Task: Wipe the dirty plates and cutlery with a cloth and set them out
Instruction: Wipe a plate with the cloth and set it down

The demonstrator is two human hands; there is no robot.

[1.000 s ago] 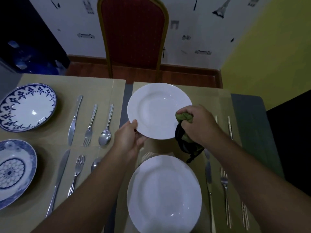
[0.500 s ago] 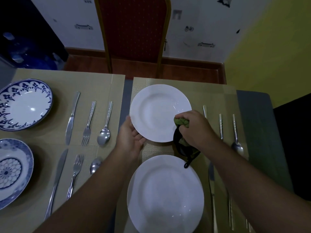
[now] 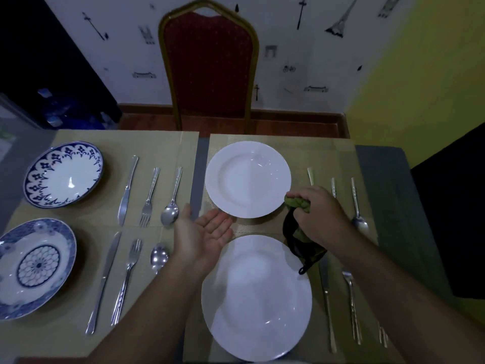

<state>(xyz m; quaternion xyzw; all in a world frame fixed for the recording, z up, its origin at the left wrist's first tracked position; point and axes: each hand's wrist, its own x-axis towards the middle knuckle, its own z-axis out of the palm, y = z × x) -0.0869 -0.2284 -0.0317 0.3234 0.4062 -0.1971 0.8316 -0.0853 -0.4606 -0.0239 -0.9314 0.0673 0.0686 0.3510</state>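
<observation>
Two white plates lie on the right placemats: the far plate [image 3: 248, 179] flat on its mat, the near plate [image 3: 256, 298] just below it. My left hand [image 3: 203, 233] hovers palm up between them, fingers straight, its tips close to the far plate's front rim and holding nothing. My right hand [image 3: 319, 212] grips a bunched green and black cloth [image 3: 299, 227] beside the far plate's right edge; the cloth hangs down over the mat. Knives, forks and spoons lie to the right of both white plates, partly hidden by my right arm.
On the left mats sit two blue-patterned plates, a far one [image 3: 64, 173] and a near one [image 3: 34, 266], each with a knife, fork and spoon alongside [image 3: 149, 195]. A red chair [image 3: 210, 69] stands behind the table. The table's right edge drops off past a grey strip.
My left hand has let go of the far white plate and turned palm up. The plate now lies flat on its mat. My right hand with the cloth has come off the plate to its right edge.
</observation>
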